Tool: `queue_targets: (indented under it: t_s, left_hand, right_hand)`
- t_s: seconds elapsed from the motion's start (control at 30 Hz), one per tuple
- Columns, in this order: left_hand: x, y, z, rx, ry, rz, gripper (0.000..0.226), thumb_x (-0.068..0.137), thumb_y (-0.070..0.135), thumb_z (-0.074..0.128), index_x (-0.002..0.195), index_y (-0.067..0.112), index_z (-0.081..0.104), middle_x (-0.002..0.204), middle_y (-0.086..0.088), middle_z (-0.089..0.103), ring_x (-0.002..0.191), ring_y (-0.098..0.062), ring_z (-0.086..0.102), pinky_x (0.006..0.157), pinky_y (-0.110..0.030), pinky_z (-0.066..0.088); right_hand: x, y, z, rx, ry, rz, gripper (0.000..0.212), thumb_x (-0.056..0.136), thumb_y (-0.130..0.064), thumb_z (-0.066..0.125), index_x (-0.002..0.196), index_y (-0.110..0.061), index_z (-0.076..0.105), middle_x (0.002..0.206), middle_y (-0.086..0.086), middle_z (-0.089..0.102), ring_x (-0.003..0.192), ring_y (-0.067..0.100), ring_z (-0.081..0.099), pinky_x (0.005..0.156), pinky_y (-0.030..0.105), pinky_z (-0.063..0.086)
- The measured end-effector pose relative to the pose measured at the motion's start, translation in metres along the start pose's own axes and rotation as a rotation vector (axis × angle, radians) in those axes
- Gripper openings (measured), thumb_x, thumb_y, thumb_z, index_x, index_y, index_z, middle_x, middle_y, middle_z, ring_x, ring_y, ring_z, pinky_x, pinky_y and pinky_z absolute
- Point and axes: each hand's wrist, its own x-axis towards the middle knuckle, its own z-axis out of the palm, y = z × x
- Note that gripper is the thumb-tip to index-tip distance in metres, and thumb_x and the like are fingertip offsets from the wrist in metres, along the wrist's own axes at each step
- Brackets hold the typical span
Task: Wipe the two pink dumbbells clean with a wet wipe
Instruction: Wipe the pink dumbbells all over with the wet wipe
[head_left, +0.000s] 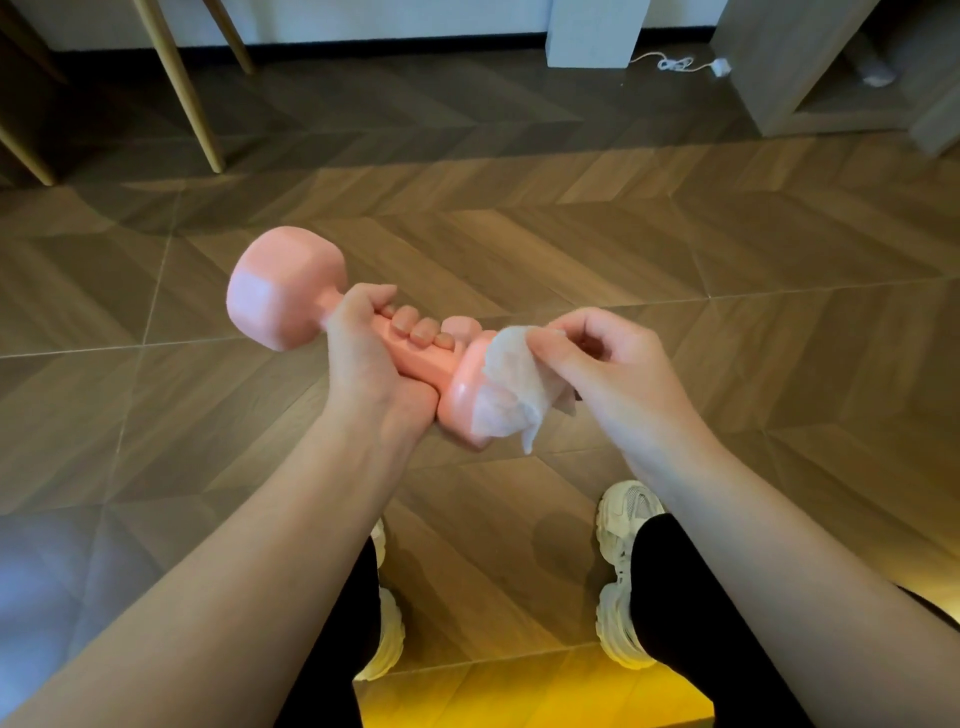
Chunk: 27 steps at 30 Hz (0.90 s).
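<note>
One pink plastic dumbbell with blocky heads (275, 291) is in view. There is one crumpled white wet wipe (514, 384). There are two grips, both bare hands: the left grip (363, 358) and the right grip (608, 358). Two chunky white sneakers show, the left sneaker (389, 629) and the right sneaker (621, 571). Three slim pale wooden legs (179, 88) stand at upper left. One white cable (675, 65) lies on the floor.

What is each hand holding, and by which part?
The left hand grips the pink dumbbell round its handle; the right hand pinches a wet wipe by its upper edge, against the dumbbell's near head.
</note>
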Motion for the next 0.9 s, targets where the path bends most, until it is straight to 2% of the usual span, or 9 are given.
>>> queue_targets:
  t_s: [0.1, 0.23, 0.3, 0.4, 0.57, 0.63, 0.73, 0.83, 0.9]
  left_hand:
    - [-0.002, -0.002, 0.001, -0.002, 0.000, -0.010, 0.030, 0.089, 0.012, 0.046, 0.064, 0.019, 0.031, 0.048, 0.006, 0.026, 0.038, -0.012, 0.027, 0.043, -0.018, 0.031]
    - [-0.005, -0.005, 0.002, 0.004, -0.018, -0.031, 0.031, 0.089, 0.012, 0.046, 0.063, 0.018, 0.030, 0.046, 0.005, 0.026, 0.032, -0.014, 0.030, 0.041, -0.017, 0.033]
    - [-0.005, -0.007, 0.003, 0.011, -0.028, -0.034, 0.030, 0.089, 0.011, 0.046, 0.064, 0.018, 0.031, 0.046, 0.005, 0.026, 0.032, -0.013, 0.030, 0.041, -0.018, 0.033]
    - [-0.004, -0.009, 0.004, 0.005, -0.025, -0.033, 0.031, 0.089, 0.011, 0.046, 0.064, 0.019, 0.030, 0.047, 0.005, 0.025, 0.033, -0.013, 0.029, 0.042, -0.018, 0.033]
    - [-0.003, -0.006, 0.004, -0.012, -0.016, -0.043, 0.031, 0.088, 0.010, 0.047, 0.062, 0.018, 0.031, 0.046, 0.005, 0.027, 0.031, -0.014, 0.031, 0.042, -0.018, 0.035]
    - [-0.004, -0.007, 0.004, -0.006, -0.023, -0.052, 0.030, 0.088, 0.010, 0.047, 0.064, 0.018, 0.031, 0.046, 0.005, 0.027, 0.031, -0.014, 0.032, 0.042, -0.018, 0.035]
    - [-0.005, -0.009, 0.005, 0.009, -0.031, -0.043, 0.029, 0.089, 0.010, 0.046, 0.064, 0.018, 0.032, 0.046, 0.005, 0.026, 0.033, -0.014, 0.031, 0.043, -0.018, 0.033]
    - [-0.005, -0.008, 0.005, 0.002, -0.036, -0.035, 0.031, 0.089, 0.010, 0.045, 0.062, 0.018, 0.031, 0.047, 0.005, 0.026, 0.033, -0.014, 0.030, 0.043, -0.019, 0.032]
    - [-0.004, -0.007, 0.005, 0.001, -0.028, -0.026, 0.032, 0.089, 0.010, 0.045, 0.062, 0.018, 0.031, 0.047, 0.005, 0.026, 0.033, -0.014, 0.030, 0.043, -0.019, 0.033]
  right_hand:
    - [-0.001, 0.002, -0.002, 0.020, 0.153, -0.077, 0.009, 0.084, -0.024, 0.068, 0.075, -0.025, 0.067, 0.069, -0.012, 0.062, 0.067, 0.010, 0.058, 0.058, 0.040, 0.052]
    - [0.001, -0.006, -0.006, -0.052, 0.463, -0.350, 0.019, 0.088, -0.016, 0.066, 0.080, -0.032, 0.059, 0.072, -0.015, 0.059, 0.066, 0.001, 0.053, 0.061, 0.017, 0.043]
    - [-0.003, -0.008, -0.004, -0.061, 0.466, -0.459, 0.020, 0.089, -0.014, 0.066, 0.083, -0.031, 0.058, 0.075, -0.016, 0.059, 0.066, -0.002, 0.052, 0.062, 0.010, 0.040]
    - [-0.010, -0.006, 0.000, -0.116, 0.339, -0.503, 0.016, 0.089, -0.015, 0.065, 0.086, -0.029, 0.058, 0.076, -0.015, 0.060, 0.069, 0.000, 0.054, 0.064, 0.013, 0.041]
    - [0.003, -0.010, -0.019, -0.168, 0.561, -0.529, 0.010, 0.092, -0.016, 0.064, 0.089, -0.021, 0.056, 0.081, -0.008, 0.060, 0.072, 0.010, 0.057, 0.066, 0.026, 0.046]
    - [0.002, -0.008, -0.015, -0.165, 0.535, -0.531, 0.009, 0.091, -0.015, 0.065, 0.089, -0.021, 0.057, 0.082, -0.008, 0.063, 0.075, 0.011, 0.060, 0.068, 0.028, 0.049]
    - [-0.010, -0.001, 0.000, -0.173, 0.342, -0.542, 0.011, 0.091, -0.017, 0.068, 0.091, -0.025, 0.060, 0.083, -0.010, 0.067, 0.079, 0.008, 0.065, 0.070, 0.029, 0.053]
    - [-0.019, 0.002, 0.006, -0.166, 0.132, -0.552, 0.011, 0.092, -0.022, 0.068, 0.103, -0.021, 0.068, 0.100, -0.011, 0.073, 0.097, 0.008, 0.069, 0.079, 0.014, 0.051]
    - [-0.020, 0.004, 0.006, -0.186, 0.076, -0.561, 0.016, 0.092, -0.018, 0.069, 0.108, -0.016, 0.073, 0.108, -0.009, 0.074, 0.104, 0.006, 0.067, 0.084, 0.010, 0.047]
